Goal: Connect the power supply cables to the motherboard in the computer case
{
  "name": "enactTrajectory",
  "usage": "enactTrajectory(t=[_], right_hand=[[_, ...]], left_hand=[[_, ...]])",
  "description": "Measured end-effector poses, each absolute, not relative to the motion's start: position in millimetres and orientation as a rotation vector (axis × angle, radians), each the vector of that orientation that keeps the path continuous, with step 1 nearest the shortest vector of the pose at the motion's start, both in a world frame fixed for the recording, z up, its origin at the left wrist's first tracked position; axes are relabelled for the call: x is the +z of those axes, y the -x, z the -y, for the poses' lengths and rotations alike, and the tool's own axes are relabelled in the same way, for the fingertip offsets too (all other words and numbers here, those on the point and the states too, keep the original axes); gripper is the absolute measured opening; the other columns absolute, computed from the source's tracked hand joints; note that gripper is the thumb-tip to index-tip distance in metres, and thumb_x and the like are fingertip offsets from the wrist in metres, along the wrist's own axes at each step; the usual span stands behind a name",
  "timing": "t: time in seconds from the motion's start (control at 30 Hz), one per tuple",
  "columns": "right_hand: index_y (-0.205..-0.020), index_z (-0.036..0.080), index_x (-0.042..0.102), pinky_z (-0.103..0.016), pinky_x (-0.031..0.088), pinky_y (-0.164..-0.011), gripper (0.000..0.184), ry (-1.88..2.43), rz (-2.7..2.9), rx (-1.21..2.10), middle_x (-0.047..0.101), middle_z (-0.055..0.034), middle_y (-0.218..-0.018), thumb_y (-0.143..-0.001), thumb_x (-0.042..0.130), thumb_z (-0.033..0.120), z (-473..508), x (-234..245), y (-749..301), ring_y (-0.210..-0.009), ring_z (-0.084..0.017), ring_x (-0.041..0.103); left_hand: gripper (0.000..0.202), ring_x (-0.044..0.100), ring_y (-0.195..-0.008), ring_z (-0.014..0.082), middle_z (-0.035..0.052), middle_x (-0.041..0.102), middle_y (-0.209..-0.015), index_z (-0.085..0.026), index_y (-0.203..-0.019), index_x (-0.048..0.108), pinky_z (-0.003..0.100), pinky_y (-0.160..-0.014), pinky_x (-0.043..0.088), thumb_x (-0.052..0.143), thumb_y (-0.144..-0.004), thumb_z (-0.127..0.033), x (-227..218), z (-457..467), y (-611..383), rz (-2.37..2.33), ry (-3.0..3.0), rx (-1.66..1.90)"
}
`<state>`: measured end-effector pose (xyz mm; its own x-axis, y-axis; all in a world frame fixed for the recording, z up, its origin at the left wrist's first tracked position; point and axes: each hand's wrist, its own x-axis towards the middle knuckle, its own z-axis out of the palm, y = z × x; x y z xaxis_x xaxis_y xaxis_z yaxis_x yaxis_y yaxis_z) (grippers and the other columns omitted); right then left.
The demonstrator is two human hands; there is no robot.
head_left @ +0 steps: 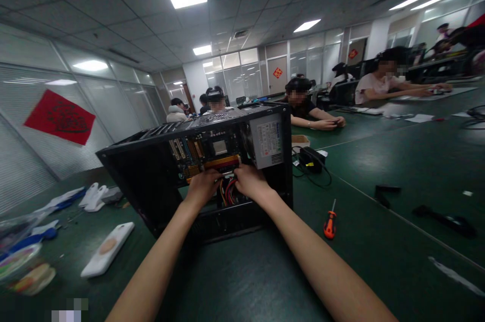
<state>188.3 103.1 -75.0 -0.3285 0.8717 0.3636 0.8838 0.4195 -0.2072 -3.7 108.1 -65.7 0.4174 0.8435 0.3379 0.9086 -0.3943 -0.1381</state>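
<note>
Just right of the right hand (248, 180), an orange-handled screwdriver (330, 223) lies on the green table (379, 261). Both hands sit close together inside the open computer case (197, 175) — the left hand (202, 185) and right pinching the coloured cables (228, 191) beneath the motherboard (204, 150); beyond, the power supply (267, 141).

Fingertips of both hands hidden among cables (228, 191), motherboard (206, 152) details too small

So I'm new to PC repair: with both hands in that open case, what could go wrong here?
1. Both hands, left hand and right hand, crowd the cables by the motherboard; a tug might strain a connector.
2. The case edges could scrape a wrist.
3. The screwdriver lies loose and might roll.
</note>
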Motion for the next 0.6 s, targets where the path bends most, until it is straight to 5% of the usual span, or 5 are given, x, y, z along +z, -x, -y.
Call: enactTrajectory(t=[0.6], right_hand=[[-0.103, 0.014, 0.073, -0.032, 0.053, -0.079, 0.025, 1.485, 2.262, -0.036, 0.071, -0.0151, -0.113, -0.086, 0.056, 0.022, -105.1, -77.7, -188.9, -0.102, -0.027, 0.069]], left_hand=[[0.028, 0.069, -0.102, 0.0255, 0.0050, 0.074, -0.115, -0.026, -0.116, 0.074, 0.030, -0.073, 0.050, 0.054, -0.097, -0.032, -67.6, -109.2, 1.7, 1.590, 2.242, -0.226]])
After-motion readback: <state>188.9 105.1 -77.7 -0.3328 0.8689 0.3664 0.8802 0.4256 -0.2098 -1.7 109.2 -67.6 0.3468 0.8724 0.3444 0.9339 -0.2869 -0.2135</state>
